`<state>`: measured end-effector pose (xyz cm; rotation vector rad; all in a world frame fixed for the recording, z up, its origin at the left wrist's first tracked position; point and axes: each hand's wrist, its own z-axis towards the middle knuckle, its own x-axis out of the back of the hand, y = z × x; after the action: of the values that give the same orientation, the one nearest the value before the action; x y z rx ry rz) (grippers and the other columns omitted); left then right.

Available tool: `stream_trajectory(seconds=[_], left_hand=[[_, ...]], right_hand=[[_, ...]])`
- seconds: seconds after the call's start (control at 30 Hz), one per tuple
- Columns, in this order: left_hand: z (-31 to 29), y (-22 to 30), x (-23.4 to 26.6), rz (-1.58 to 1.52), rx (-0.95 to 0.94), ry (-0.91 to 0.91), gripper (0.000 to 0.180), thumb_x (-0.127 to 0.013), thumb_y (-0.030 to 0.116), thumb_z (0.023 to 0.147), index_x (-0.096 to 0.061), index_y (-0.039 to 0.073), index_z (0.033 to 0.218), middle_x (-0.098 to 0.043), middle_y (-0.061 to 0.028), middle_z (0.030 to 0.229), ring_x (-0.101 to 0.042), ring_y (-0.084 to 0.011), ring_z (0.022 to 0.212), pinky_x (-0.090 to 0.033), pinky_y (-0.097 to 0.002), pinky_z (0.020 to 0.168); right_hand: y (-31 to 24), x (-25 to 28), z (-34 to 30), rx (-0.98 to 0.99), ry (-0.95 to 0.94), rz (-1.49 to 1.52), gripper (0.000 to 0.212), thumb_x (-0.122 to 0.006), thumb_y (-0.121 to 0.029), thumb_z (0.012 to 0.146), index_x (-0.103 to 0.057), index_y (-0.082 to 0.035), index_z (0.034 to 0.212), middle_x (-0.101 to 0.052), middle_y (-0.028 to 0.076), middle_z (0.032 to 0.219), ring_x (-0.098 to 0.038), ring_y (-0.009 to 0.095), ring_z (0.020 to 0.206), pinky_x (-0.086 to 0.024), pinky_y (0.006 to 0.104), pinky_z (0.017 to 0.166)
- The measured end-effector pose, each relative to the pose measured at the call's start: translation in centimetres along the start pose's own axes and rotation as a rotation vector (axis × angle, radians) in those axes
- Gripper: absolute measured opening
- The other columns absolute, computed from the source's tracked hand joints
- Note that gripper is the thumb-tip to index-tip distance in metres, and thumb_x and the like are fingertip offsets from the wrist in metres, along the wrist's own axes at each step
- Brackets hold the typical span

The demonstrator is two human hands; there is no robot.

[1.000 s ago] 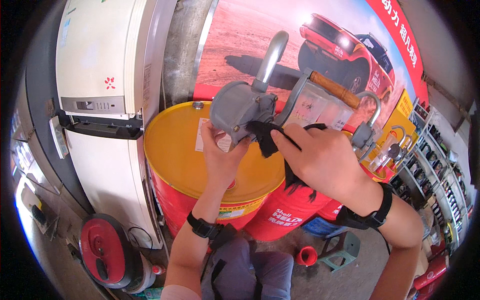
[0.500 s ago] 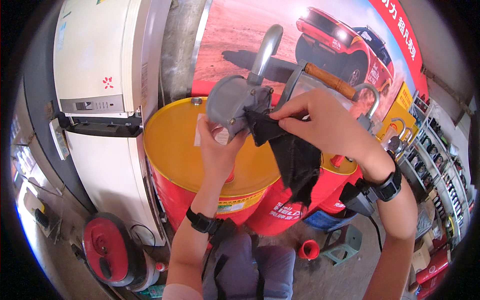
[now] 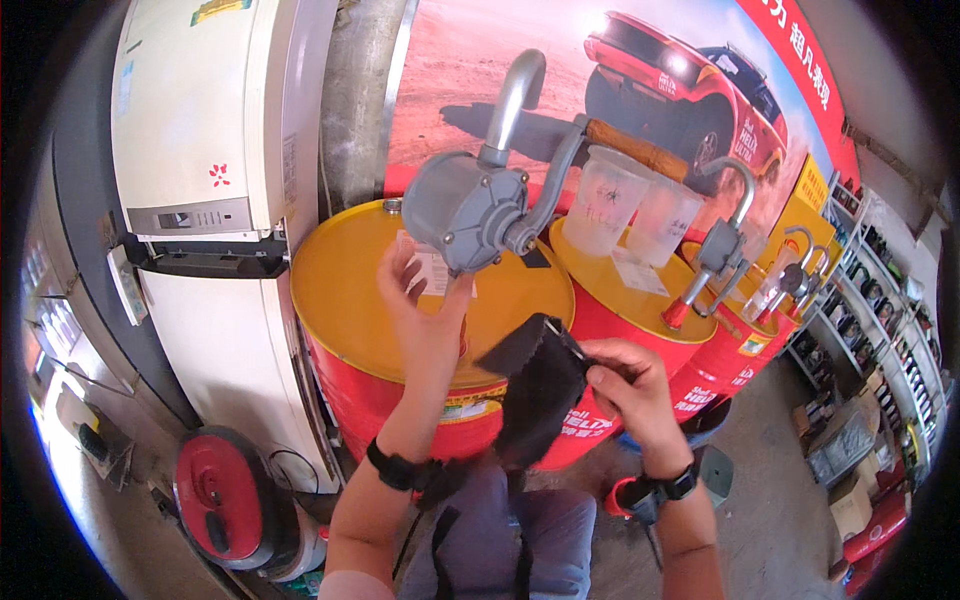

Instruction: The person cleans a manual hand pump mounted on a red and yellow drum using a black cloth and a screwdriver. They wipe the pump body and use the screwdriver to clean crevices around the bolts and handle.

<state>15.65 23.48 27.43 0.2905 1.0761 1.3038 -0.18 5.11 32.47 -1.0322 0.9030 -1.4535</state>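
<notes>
A grey hand-crank drum pump [image 3: 465, 215] with a bent metal spout and a wooden-handled crank stands over the nearest yellow-topped red drum [image 3: 345, 275]. Just beneath the pump body is my left hand [image 3: 425, 315], thumb and fingers apart; it seems close to the pump's underside, and whether it touches cannot be seen. To the right and lower, my right hand [image 3: 630, 385] pinches the edge of a frayed black cloth [image 3: 540, 400]. The cloth hangs over the drum's front, above my lap. Both wrists wear black straps with small devices.
More drums stand rightward, one bearing translucent plastic jugs [image 3: 600, 205] and another grey pump [image 3: 722, 245]. A white cabinet-like appliance [image 3: 200, 330] and a red-topped machine [image 3: 225, 495] are at left. Stocked shelves [image 3: 880, 350] line the far right. A red funnel-like object [image 3: 618, 497] is on the floor.
My right hand has drawn the black cloth away from the pump, down and toward me. My left hand has moved slightly down, its fingers now off the pump's front.
</notes>
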Motion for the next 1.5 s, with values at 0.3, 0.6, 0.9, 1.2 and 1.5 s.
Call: stream_trajectory(seconds=[0.3, 0.6, 0.9, 1.2, 1.5], left_hand=[[-7.9, 5.7, 2.8, 0.064, -0.143, -0.529, 0.059, -0.077, 0.002, 0.079, -0.052, 0.002, 0.132, -0.058, -0.0118, 0.119, -0.059, -0.0245, 0.111, -0.048, -0.0379, 0.095], [-7.2, 4.8, 3.2, 0.351, -0.172, -0.529, 0.023, -0.073, -0.003, 0.085, -0.071, 0.004, 0.106, -0.068, -0.0086, 0.099, -0.066, -0.0190, 0.089, -0.052, -0.0298, 0.076], [-6.1, 4.4, 3.1, -0.387, 0.766, -0.387, 0.020, -0.069, 0.008, 0.094, -0.069, 0.000, 0.112, -0.072, -0.0052, 0.102, -0.069, -0.0134, 0.091, -0.054, -0.0272, 0.083], [-6.1, 4.6, 2.0, -0.395, 0.815, -0.415, 0.021, -0.071, 0.007, 0.093, -0.071, -0.001, 0.112, -0.074, -0.0072, 0.101, -0.071, -0.0139, 0.088, -0.056, -0.0258, 0.079], [-6.1, 5.0, 2.2, -0.356, 0.761, -0.373, 0.021, -0.072, 0.007, 0.092, -0.071, -0.002, 0.112, -0.074, -0.0077, 0.100, -0.071, -0.0136, 0.085, -0.057, -0.0262, 0.077]], right_hand=[[3.9, -2.6, -3.2, -0.019, 0.086, 0.275, 0.026, -0.063, -0.002, 0.098, -0.066, -0.001, 0.124, -0.065, 0.000, 0.080, -0.050, 0.003, 0.052, -0.038, 0.0202, 0.044], [4.9, -1.4, -4.5, -0.242, 0.176, 0.466, 0.024, -0.060, -0.012, 0.101, -0.068, 0.000, 0.120, -0.060, -0.002, 0.074, -0.040, 0.003, 0.049, -0.029, 0.0204, 0.045], [5.8, -0.5, -5.4, -0.225, 0.117, 0.409, 0.023, -0.060, -0.012, 0.101, -0.071, 0.001, 0.118, -0.065, -0.001, 0.075, -0.042, 0.004, 0.048, -0.031, 0.0210, 0.044], [5.1, -0.1, -6.1, -0.081, 0.150, 0.172, 0.022, -0.062, -0.002, 0.098, -0.072, -0.001, 0.117, -0.071, 0.005, 0.098, -0.052, 0.003, 0.056, -0.038, 0.0195, 0.048], [4.7, -0.8, -6.5, 0.327, 0.329, -0.448, 0.025, -0.074, 0.002, 0.083, -0.074, 0.000, 0.107, -0.070, 0.014, 0.095, -0.068, 0.023, 0.078, -0.053, 0.0304, 0.067]])
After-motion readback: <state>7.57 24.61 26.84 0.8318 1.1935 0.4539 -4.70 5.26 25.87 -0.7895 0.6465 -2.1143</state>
